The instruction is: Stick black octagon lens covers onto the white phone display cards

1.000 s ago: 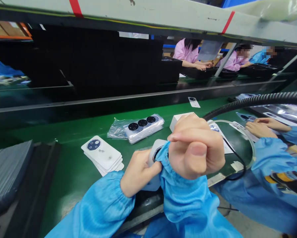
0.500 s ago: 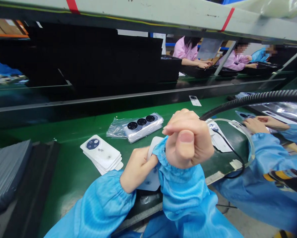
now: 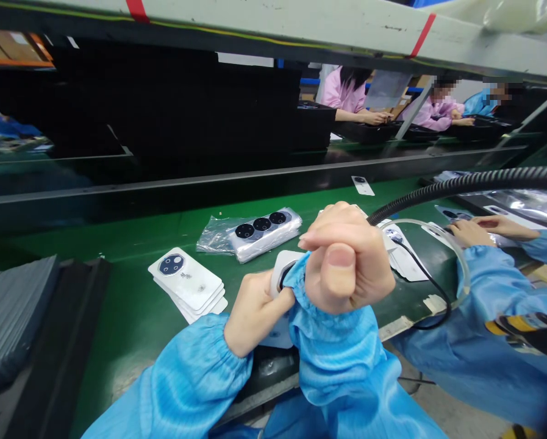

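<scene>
The left hand (image 3: 255, 312) pinches a flat, white panel (image 3: 279, 262). Right of that grip, the right hand (image 3: 350, 262) curls fist-like

The green bench (image 3: 131, 329) carries stacked white phone back panels (image 3: 191, 286) left of the left grip (image 3: 257, 314), a plastic-wrapped bundle (image 3: 268, 241) beyond it.

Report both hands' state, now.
Left hand: closed on a white panel.
Right hand: closed in a loose fist, no held item visible.
</scene>
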The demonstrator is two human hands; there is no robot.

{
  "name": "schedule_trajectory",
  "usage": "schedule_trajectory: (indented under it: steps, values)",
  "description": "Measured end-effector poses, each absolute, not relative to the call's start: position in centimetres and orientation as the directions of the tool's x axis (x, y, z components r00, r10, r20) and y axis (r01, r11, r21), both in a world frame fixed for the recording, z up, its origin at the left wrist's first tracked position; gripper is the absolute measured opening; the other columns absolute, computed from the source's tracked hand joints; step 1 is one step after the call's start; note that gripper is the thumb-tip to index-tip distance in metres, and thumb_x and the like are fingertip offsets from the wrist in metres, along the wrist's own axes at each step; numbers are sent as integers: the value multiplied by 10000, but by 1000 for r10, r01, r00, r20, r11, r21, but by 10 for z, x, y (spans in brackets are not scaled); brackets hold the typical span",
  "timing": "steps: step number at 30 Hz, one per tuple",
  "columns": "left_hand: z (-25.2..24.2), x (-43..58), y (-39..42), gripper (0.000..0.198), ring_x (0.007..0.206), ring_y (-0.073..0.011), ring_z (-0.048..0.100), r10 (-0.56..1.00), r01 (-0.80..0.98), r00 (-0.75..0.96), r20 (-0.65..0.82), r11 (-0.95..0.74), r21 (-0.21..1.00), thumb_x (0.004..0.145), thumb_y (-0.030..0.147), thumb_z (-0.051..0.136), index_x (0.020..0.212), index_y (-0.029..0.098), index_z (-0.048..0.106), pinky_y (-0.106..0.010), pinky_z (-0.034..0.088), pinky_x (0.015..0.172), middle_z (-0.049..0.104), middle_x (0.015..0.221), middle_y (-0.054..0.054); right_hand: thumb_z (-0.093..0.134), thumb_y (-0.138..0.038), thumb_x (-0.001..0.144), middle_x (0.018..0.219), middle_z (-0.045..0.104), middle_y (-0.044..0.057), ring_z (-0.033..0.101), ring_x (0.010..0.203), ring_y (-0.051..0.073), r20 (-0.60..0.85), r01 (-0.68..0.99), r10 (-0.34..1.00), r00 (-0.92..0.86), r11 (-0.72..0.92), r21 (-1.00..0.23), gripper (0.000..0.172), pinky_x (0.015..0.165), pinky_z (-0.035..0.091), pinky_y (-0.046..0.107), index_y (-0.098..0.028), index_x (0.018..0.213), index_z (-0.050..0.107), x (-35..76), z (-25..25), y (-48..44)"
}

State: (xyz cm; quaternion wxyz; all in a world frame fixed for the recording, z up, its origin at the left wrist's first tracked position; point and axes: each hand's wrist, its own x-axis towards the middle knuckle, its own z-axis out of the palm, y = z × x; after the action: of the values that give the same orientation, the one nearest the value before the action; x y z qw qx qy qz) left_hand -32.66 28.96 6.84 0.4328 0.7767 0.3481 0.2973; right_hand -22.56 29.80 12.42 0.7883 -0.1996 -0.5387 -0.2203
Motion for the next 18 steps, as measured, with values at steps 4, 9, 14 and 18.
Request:
schedule_trajectory:
  steps: [4,9,14,18]
  values:
    - [68,-326,289,307,538,-103,428,781,295,591,202,-442,847,799,264,386,535,151,495,-213,357,510,464,523,15,421,-207,824,519,482,-25,429,451,84,946,594,-72,315,792,-138,192,420,338,242,-175,657,511,-226,124,294]
    - [67,-326,290,310,561,-121,460,786,269,571,238,-453,850,796,259,394,522,169,507,-225,390,541,478,504,12,432,-191,796,489,473,-26,410,422,71,934,580,-136,330,810,-87,188,395,309,227,-166,621,497,-230,127,299]
    - [63,-326,295,268,581,-134,484,814,240,540,213,-392,888,762,282,465,524,172,514,-229,401,535,475,484,19,444,-160,765,464,446,-17,388,407,71,916,556,-194,350,830,-37,185,387,278,229,-154,587,492,-231,128,303]
    - [61,-325,298,165,631,-156,531,837,162,519,176,-298,941,732,286,532,613,179,575,-239,434,545,554,547,16,440,-177,771,479,453,-14,392,412,78,924,565,-178,338,823,-48,175,386,281,234,-161,607,498,-232,129,302]
